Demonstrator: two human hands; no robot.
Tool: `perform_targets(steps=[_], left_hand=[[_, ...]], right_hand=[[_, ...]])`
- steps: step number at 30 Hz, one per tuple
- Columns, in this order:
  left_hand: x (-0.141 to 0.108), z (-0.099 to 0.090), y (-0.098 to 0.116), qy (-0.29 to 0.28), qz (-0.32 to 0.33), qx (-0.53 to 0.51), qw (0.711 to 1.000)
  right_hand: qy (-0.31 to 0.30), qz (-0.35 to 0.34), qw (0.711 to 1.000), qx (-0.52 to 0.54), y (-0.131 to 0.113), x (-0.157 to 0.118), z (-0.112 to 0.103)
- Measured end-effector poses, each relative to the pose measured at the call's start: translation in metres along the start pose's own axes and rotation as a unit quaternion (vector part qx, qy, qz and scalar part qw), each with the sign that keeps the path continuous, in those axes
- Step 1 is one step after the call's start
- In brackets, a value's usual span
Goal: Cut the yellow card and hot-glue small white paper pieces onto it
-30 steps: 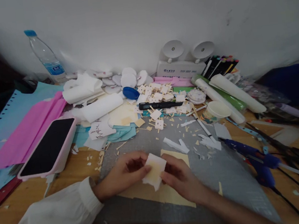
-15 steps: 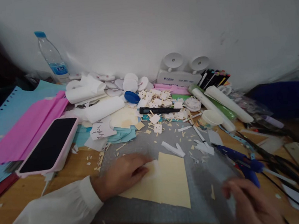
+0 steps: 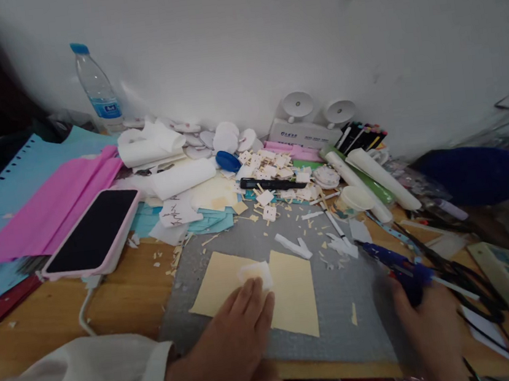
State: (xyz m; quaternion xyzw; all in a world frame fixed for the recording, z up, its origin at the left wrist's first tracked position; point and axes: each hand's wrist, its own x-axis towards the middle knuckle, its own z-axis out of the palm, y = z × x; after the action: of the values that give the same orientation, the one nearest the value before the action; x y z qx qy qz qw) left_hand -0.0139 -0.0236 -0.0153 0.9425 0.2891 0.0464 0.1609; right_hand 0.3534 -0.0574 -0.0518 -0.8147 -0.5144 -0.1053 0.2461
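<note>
White paper (image 3: pixel 259 270) lies partly under the left hand (image 3: pixel 234 344).

I watch through one head-worn view — close above the table (image 3: pixel 132 295), facing down and forward, wall (image 3: pixel 227 45) behind.

One left hand (image 3: pixel 230 348) and one right hand (image 3: pixel 431 323) make two. There is one blue glue gun (image 3: pixel 406 271) and one white scrap (image 3: pixel 263 271). The yellow paper (image 3: pixel 293 297) shows two parts, and I can't tell if they join. I count one phone (image 3: pixel 95 231), one bottle (image 3: pixel 102 92), one paper cup (image 3: pixel 358 198) and one blue oval (image 3: pixel 228 161). There are two round lamps (image 3: pixel 298 104), and two long rolls (image 3: pixel 383 179) on the right side. The little square pieces (image 3: pixel 265 198) are too heaped up to count.
</note>
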Motion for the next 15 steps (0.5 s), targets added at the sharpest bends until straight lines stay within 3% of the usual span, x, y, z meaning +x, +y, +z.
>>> perform_targets(steps=[4,8,11,13,15], left_hand=[[-0.003,0.022,0.006,-0.019,-0.008,0.031,0.999],[0.005,0.034,0.01,-0.011,-0.01,0.081,0.997],[0.011,0.033,0.014,-0.002,-0.026,0.092,0.995],[0.014,0.03,0.015,0.001,-0.027,0.09,0.996],[0.015,0.026,0.016,0.005,-0.021,0.093,0.995]], right_hand=[[-0.022,0.031,0.999,-0.036,-0.002,0.003,-0.006],[0.034,0.134,0.988,-0.068,-0.019,0.011,-0.029],[0.121,0.069,0.99,-0.023,-0.052,0.025,-0.044],[0.182,0.036,0.979,0.085,-0.08,0.035,-0.047],[0.184,0.03,0.965,0.183,-0.109,0.043,-0.043]])
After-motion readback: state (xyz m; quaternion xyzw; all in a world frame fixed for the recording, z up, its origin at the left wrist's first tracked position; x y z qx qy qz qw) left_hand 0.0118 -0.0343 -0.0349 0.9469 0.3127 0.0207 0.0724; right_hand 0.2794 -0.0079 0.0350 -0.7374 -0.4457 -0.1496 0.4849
